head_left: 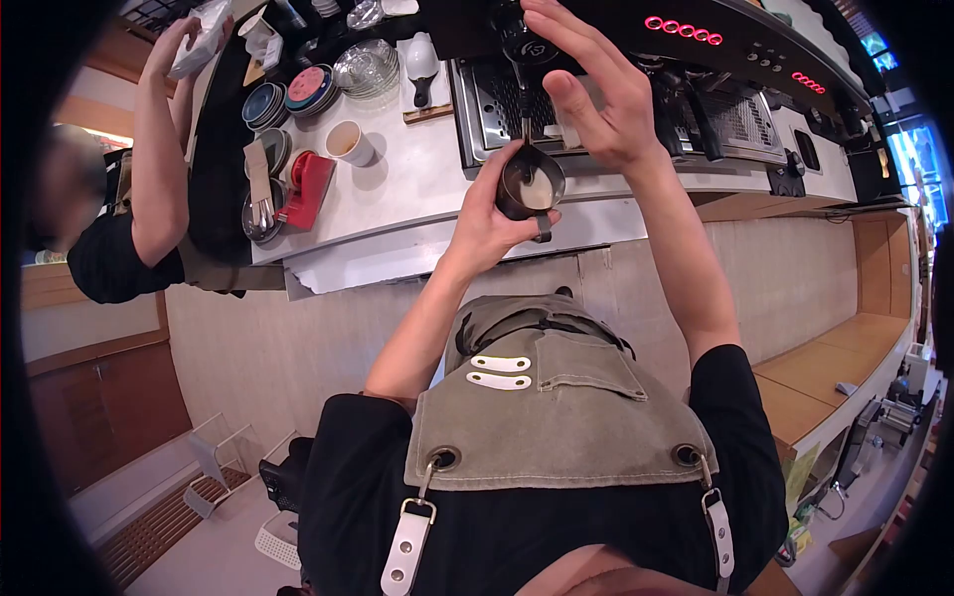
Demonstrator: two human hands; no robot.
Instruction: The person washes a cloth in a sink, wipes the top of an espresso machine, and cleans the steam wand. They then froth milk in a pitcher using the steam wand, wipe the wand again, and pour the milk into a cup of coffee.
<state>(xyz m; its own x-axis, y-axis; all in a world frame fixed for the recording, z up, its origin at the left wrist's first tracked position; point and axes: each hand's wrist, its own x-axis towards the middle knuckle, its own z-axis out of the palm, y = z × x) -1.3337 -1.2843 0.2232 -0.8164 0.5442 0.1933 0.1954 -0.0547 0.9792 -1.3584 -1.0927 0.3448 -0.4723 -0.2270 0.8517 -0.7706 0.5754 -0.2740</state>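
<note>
A dark milk pitcher (517, 204) with white milk (538, 189) in it is gripped by my left hand (482, 223), just off the counter's front edge. The steam wand (526, 124) of the espresso machine points down to the pitcher's mouth, and its tip overlaps the rim in this view. Higher up, my right hand (611, 104) is open, with fingers stretched out and thumb apart. Its fingertips are right by a round black knob (522, 35) on the machine's front.
Left of the machine, the counter (397, 164) carries a paper cup (348, 144), a red tape dispenser (310, 189), stacked saucers (308, 87), glass plates (366, 70) and a white scoop (420, 62). Portafilters (701, 119) hang to the right. Another person (149, 199) stands at the far left, holding a white object.
</note>
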